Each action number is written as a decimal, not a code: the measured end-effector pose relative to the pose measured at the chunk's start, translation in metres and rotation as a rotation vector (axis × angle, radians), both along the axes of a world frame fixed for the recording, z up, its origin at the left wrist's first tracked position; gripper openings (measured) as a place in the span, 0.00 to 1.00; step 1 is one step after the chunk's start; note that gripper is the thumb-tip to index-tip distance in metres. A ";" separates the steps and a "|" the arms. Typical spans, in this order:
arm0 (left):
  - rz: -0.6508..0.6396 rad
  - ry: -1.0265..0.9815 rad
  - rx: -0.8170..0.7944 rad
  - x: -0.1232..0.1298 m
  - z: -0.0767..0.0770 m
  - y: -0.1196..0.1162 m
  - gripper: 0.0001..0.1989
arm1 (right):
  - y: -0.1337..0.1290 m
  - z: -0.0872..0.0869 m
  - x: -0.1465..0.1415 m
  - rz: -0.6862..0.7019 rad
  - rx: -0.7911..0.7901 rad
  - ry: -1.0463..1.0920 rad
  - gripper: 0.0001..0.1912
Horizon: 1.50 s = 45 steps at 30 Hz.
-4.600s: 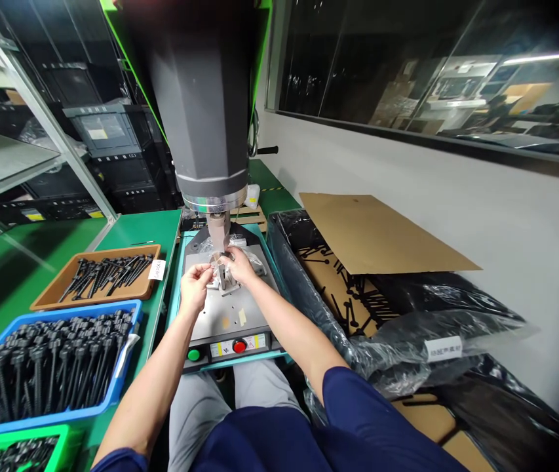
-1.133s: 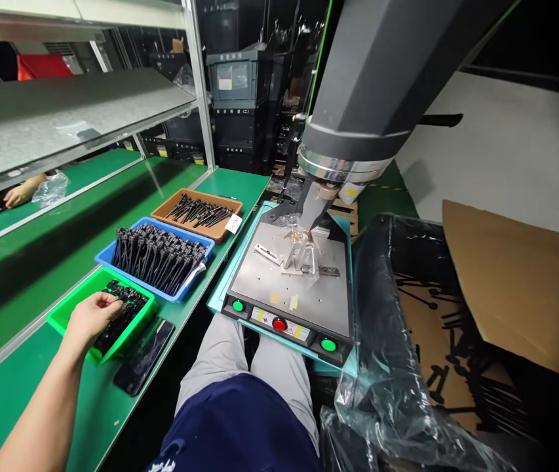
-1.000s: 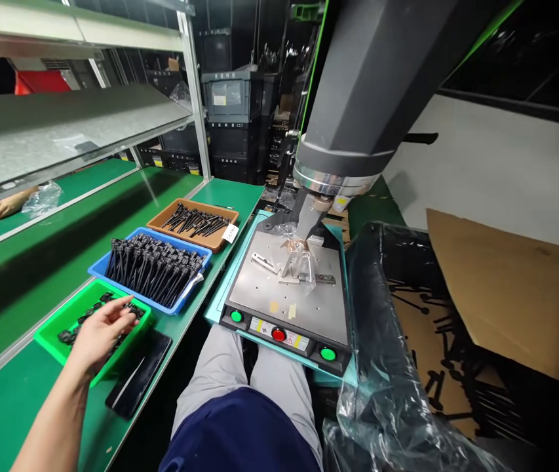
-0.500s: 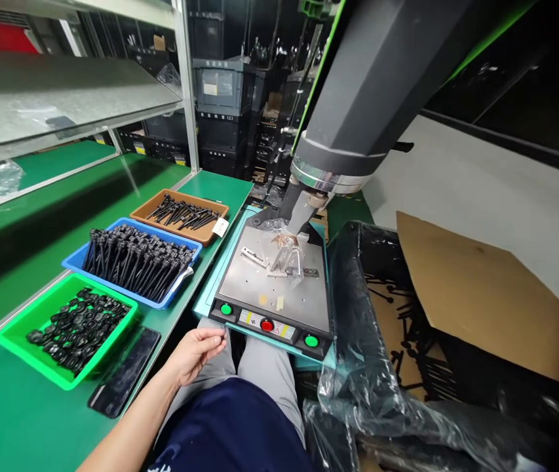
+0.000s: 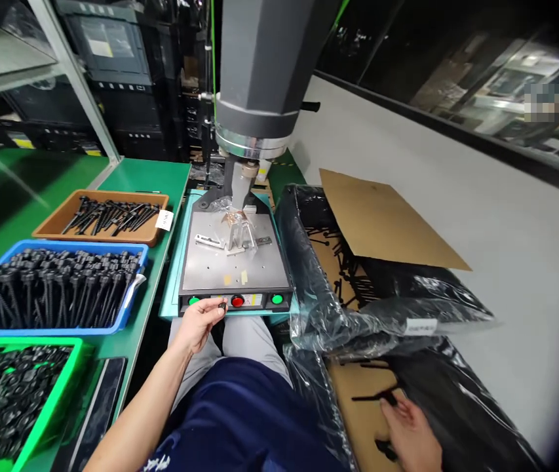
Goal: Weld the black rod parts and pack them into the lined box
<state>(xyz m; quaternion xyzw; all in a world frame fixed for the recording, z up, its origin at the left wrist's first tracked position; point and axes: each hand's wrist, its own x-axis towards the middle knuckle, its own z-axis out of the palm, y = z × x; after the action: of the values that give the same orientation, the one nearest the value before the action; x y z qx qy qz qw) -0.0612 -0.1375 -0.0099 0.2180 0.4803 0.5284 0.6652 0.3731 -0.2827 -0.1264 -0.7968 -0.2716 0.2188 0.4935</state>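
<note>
Small round black part (image 5: pixel 222 306) sits pinched in the left hand's (image 5: pixel 197 324) fingertips!
Far left, the green plastic tray (image 5: pixel 65 393) holds round black pieces (image 5: pixel 8 400), just in front of the blue plastic tray (image 5: pixel 63 332); the pinched part hovers near the red round button (image 5: pixel 237 301); at right, the right hand (image 5: pixel 413 432) is at a long thin black rod (image 5: pixel 370 398) over brown cardboard (image 5: pixel 352 419), its grip impossible to tell.

ok so bench (image 5: pixel 134 174) on the left, three trays on it in a row: far tray (image 5: pixel 149 237), middle tray (image 5: pixel 122 328), near tray (image 5: pixel 65 387), with a slab (image 5: pixel 95 413) right of the near one. base plate (image 5: pixel 210 275) sits dead ahead, fixture (image 5: pixel 234 233) on it, press head (image 5: pixel 257 65) above. two boxes to the right, far box (image 5: pixel 311 295) behind near box (image 5: pixel 311 380), sheet (image 5: pixel 387 223) over the far one.
</note>
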 end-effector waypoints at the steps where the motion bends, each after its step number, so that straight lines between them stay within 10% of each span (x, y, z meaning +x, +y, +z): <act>1: -0.012 0.010 0.013 0.004 0.002 0.004 0.21 | -0.001 0.009 0.006 -0.036 0.041 0.011 0.17; 4: -0.034 0.045 0.043 0.012 0.007 0.014 0.22 | 0.014 0.055 -0.001 -0.038 0.254 0.086 0.23; 11: 0.015 0.110 0.189 0.021 0.026 0.022 0.21 | 0.116 0.130 -0.134 0.656 0.425 0.546 0.17; 19: 0.024 0.242 0.315 0.018 0.044 0.010 0.16 | 0.172 0.129 -0.247 1.150 0.335 0.539 0.17; 45: -0.087 0.386 0.345 0.021 0.024 0.029 0.10 | 0.190 0.112 -0.256 1.142 0.265 1.048 0.23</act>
<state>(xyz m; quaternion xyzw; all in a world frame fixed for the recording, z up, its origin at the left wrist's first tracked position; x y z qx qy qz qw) -0.0402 -0.1086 0.0137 0.4456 0.4913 0.5219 0.5364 0.1171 -0.0927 -0.0146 -0.2612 -0.3947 0.7517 0.4593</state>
